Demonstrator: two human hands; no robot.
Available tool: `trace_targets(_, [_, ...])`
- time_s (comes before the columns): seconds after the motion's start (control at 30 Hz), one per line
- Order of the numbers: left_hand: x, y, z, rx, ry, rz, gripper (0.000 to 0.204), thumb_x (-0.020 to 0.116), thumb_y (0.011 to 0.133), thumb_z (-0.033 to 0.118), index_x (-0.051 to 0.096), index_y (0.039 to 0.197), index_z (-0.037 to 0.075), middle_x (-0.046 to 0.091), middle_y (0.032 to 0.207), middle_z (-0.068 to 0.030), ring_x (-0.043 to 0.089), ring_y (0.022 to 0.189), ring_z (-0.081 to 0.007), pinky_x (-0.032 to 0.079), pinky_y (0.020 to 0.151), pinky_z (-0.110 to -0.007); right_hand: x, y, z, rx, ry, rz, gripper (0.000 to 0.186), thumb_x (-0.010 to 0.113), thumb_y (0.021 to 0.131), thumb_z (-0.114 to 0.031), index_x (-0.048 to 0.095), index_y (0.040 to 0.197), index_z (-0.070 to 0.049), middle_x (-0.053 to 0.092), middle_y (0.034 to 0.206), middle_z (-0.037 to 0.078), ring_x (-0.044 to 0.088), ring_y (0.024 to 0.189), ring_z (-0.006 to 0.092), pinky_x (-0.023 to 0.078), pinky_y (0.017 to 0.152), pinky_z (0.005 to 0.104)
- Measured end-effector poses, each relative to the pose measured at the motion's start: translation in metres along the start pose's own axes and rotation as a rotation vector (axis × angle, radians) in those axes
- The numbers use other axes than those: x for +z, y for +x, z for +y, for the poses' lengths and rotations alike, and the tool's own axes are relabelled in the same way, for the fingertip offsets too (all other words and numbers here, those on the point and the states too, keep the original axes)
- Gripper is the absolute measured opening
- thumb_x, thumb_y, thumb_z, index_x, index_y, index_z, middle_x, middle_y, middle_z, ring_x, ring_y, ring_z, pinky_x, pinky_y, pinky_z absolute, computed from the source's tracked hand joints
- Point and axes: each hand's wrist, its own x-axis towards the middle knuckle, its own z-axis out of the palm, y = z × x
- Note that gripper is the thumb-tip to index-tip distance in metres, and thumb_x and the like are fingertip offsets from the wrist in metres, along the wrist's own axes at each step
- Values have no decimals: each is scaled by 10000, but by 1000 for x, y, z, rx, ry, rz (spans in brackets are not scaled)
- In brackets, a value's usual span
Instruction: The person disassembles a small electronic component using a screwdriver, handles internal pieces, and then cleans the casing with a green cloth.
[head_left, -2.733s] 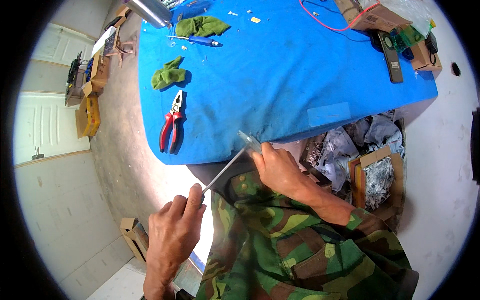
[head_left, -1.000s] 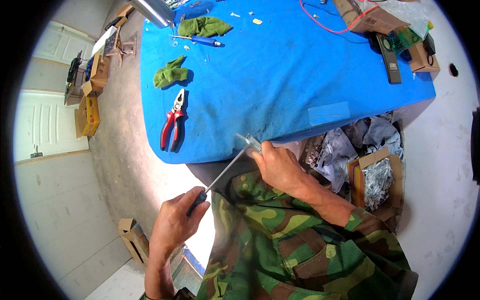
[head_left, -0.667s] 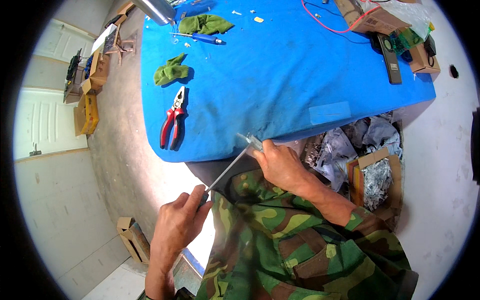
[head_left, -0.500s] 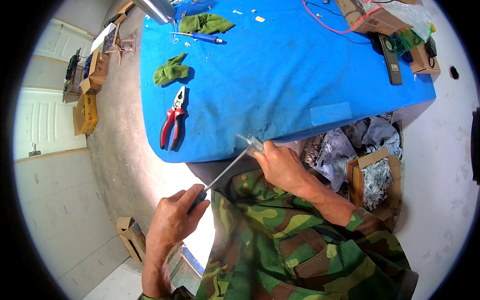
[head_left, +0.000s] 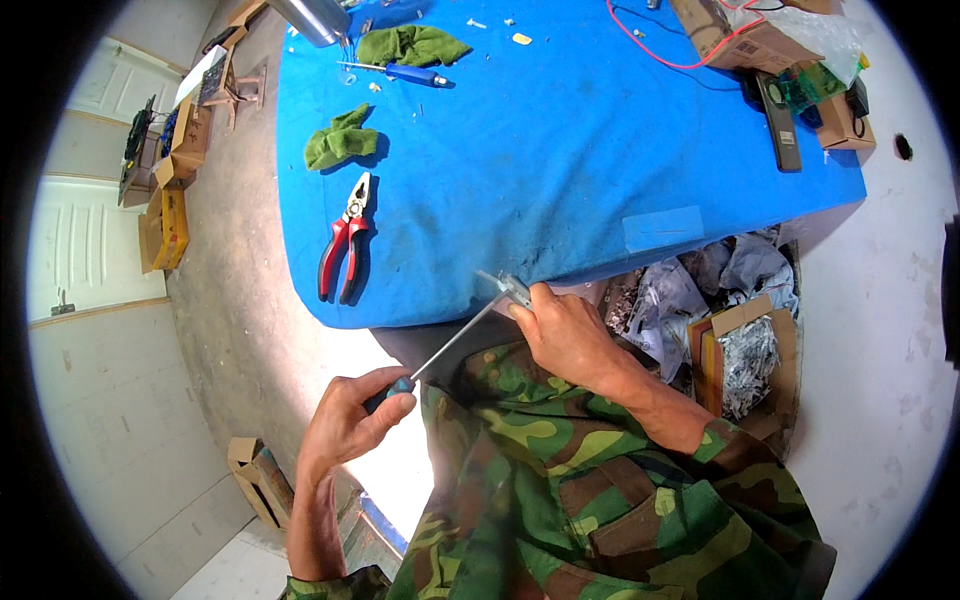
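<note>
My left hand [head_left: 350, 415] is wrapped round the dark blue-green handle of a screwdriver [head_left: 455, 340]. Its long metal shaft slants up and to the right, and its tip meets a small grey metal part [head_left: 513, 290]. That part is pinched in the fingers of my right hand [head_left: 565, 325], just at the front edge of the blue-covered table [head_left: 480, 190]. What kind of part it is I cannot make out. Combination pliers [head_left: 346, 240] with red and black handles lie on the cloth, up and left of my hands.
Two green cloths [head_left: 341, 138] and a blue-handled screwdriver [head_left: 410, 74] lie at the table's left, near a metal cylinder [head_left: 312, 18]. A cardboard box [head_left: 745, 42] and a dark flat device [head_left: 779, 122] sit back right. Below, a box [head_left: 752, 365] holds shiny scraps.
My left hand has turned on the screwdriver handle, its fingers and thumb now lying differently. My right hand keeps its hold on the metal part almost unmoved. The view has shifted slightly.
</note>
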Motion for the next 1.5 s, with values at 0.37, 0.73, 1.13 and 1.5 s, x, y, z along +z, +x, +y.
trace_targets(0.37, [6, 6, -19, -195, -438, -127, 491, 751, 981, 452, 756, 1164, -3, 614, 656, -3, 540, 500, -67, 404, 425, -231, 8, 0, 6, -83, -34, 95, 341, 645, 1026, -274, 595, 935, 51, 660, 717, 306, 670, 715, 521, 521, 654, 607])
trace_targets(0.73, [15, -8, 0, 111, 141, 139, 355, 778, 960, 267, 727, 1197, 9, 700, 772, -90, 665, 623, -173, 522, 549, -334, 3, 0, 0, 25, -2, 21, 372, 624, 1038, -303, 593, 943, 56, 651, 738, 328, 652, 750, 551, 506, 680, 616])
trace_targets(1.13, [20, -29, 44, 113, 594, 223, 370, 808, 911, 180, 682, 1250, 102, 723, 817, -117, 730, 667, -285, 566, 580, -420, 0, 2, 5, -24, 91, 47, 311, 639, 1013, -200, 580, 886, 78, 637, 747, 320, 635, 752, 544, 474, 647, 578])
trace_targets(1.5, [7, -18, 28, 233, 397, 151, 297, 786, 917, 136, 709, 1186, 36, 760, 886, -168, 747, 681, -282, 572, 581, -406, -3, 4, 10, -28, 126, -40, 351, 627, 1029, -277, 609, 944, 62, 652, 802, 350, 641, 845, 574, 487, 744, 620])
